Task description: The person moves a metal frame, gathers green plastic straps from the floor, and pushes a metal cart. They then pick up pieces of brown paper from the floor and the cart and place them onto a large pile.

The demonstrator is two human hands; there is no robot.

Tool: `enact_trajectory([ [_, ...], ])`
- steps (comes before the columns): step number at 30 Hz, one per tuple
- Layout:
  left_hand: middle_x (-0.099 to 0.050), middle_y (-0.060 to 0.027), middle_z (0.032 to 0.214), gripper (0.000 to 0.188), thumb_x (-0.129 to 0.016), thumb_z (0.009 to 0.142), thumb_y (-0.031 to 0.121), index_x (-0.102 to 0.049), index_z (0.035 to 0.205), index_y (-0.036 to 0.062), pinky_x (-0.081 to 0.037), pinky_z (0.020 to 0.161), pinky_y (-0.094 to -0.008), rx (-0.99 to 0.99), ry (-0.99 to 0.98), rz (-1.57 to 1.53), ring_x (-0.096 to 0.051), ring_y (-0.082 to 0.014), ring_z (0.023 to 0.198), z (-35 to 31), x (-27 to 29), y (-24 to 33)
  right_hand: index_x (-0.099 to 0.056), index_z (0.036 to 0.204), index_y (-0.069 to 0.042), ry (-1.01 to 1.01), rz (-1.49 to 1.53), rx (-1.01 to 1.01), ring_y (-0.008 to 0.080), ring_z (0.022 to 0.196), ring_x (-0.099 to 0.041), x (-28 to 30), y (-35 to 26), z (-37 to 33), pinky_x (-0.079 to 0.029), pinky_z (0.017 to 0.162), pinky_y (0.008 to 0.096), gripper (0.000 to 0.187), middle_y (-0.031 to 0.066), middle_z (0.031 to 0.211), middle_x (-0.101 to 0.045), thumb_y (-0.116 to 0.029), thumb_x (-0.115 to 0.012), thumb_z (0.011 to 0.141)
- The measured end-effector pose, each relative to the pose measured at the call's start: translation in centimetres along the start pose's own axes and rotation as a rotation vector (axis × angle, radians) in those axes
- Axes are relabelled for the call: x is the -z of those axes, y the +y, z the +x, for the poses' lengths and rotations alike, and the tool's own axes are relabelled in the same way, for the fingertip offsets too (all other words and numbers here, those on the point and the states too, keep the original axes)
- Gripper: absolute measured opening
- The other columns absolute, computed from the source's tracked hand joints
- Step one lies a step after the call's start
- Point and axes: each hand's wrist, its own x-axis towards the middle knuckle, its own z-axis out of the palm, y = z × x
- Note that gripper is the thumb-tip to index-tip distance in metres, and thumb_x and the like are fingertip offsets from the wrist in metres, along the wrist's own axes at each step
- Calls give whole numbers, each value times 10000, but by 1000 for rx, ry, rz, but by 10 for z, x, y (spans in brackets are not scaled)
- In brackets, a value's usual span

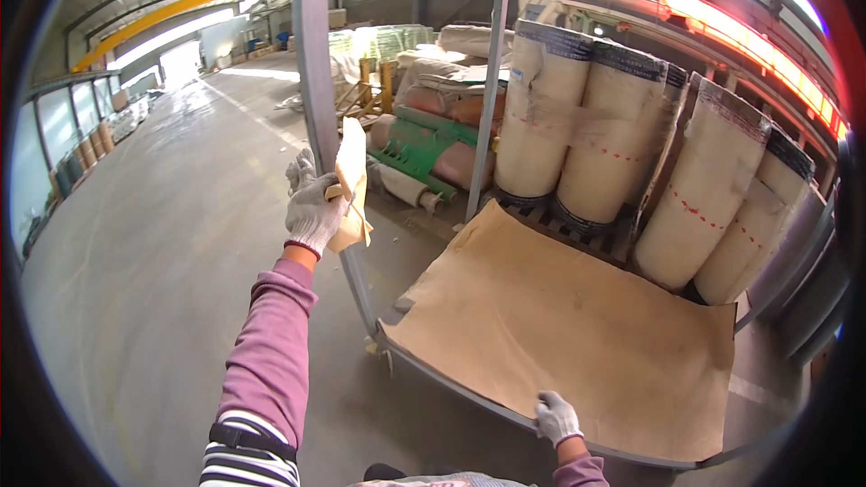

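My left hand (316, 203), in a grey-white knit glove, is raised at arm's length beside a grey metal post (316, 63). It is closed on a crumpled piece of brown paper (352, 185) that sticks up and hangs down past the fingers. My right hand (557, 417), gloved the same way, is low at the near edge of a wide brown paper sheet (577, 325). Its fingers curl under, and whatever they may hold is hidden. The sheet lies over a low metal-framed platform, with some wrinkles and a dark torn patch at its left corner.
Tall cream rolls (613, 135) with dark ends stand behind the sheet on a dark slatted pallet (586, 234). A second post (492, 81) rises at the platform's far corner. Green and brown rolls (419, 149) lie beyond it. Concrete floor (162, 243) stretches away on the left.
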Motion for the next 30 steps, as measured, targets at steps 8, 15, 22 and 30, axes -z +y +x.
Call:
enact_trajectory([
  [8,-361,-182,1432,1114,-801,718,228,-3,1473,47,-424,998,-323,-136,221,-590,-468,-270,1246,102,-167,-102,-651,1082,-99,256,-54,30,338,848,-656,-88,-93,67,-513,766,402,321,181,907,-681,-292,-542,851],
  [15,-185,-245,1485,685,-732,762,348,-476,1349,105,-362,1053,-401,-209,244,-608,-320,-413,1324,178,-205,-76,-615,1177,-59,-5,-58,-371,155,538,-598,-111,-190,45,-506,528,294,355,93,689,-647,-199,-567,855],
  [22,-301,-226,1461,795,-646,826,346,-262,1427,-5,-337,1075,-423,-269,4,-617,-374,-327,1314,280,-365,-109,-671,1081,-144,318,-323,-562,354,965,-634,-70,-181,11,-504,873,426,336,175,997,-675,-304,-556,809],
  [30,-569,-250,1215,689,-597,850,335,-316,1374,-15,-485,858,-469,2,-168,-440,-598,-405,1035,348,-362,-4,-660,1086,-82,544,-209,-911,287,877,-669,-75,-150,-89,-524,804,337,334,156,928,-694,-231,-571,800],
])
